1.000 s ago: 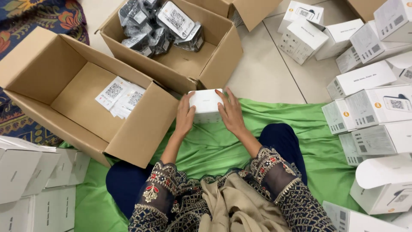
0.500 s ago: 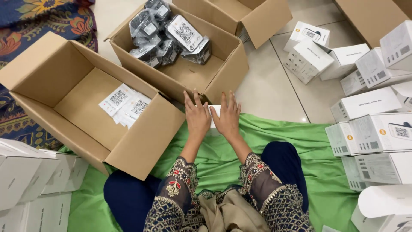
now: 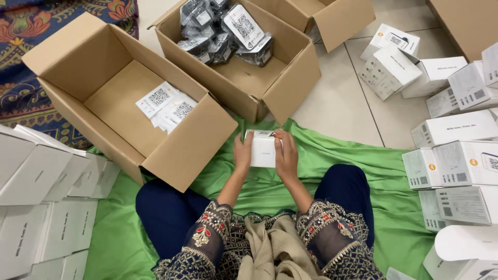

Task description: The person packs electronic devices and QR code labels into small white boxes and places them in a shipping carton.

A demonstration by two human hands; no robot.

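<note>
Two hands clasp one small white box (image 3: 263, 150) over the green cloth (image 3: 332, 155): left hand (image 3: 242, 154) grips its nine o'clock side, right hand (image 3: 286, 155) its three o'clock side. At ten o'clock sits an open cardboard carton (image 3: 192, 140) holding leaflets (image 3: 167, 108).

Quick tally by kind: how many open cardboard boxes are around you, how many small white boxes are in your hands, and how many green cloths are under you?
Open cardboard boxes: 3
Small white box held between left hand and right hand: 1
Green cloth: 1
Total: 5
</note>
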